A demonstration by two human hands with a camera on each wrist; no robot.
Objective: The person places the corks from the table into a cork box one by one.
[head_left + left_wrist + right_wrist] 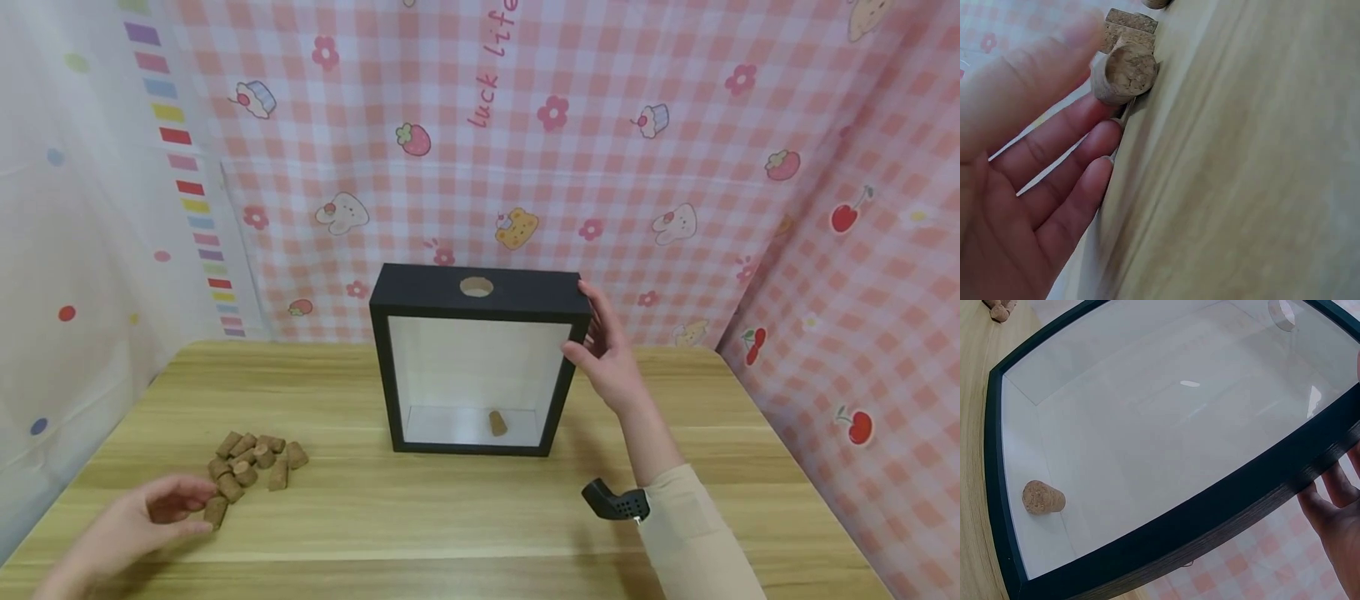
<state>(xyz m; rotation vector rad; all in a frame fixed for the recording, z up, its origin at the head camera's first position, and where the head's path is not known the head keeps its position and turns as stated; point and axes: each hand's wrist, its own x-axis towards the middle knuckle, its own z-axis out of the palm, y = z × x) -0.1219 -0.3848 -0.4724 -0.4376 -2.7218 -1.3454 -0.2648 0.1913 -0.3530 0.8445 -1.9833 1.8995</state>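
Note:
A black-framed shadow box (480, 304) with a clear front and a round hole in its top stands upright on the table. Its top right corner is held by my right hand (611, 358), thumb on the front edge and fingers round the side. Inside the box, one tapered cork stopper (498, 423) rests on the white floor, also visible as a cork (1043, 498) in the right wrist view. At the left, my left hand (153, 517) has thumb and index finger at either side of a cork stopper (1127, 72), pinching it at the pile's near edge.
Several more cork stoppers (243, 458) lie heaped on the wooden table (337, 517), left of the box. A pink checked cloth (480, 183) hangs behind, with a second cloth (847, 333) along the right. A black device (615, 502) sits on my right wrist.

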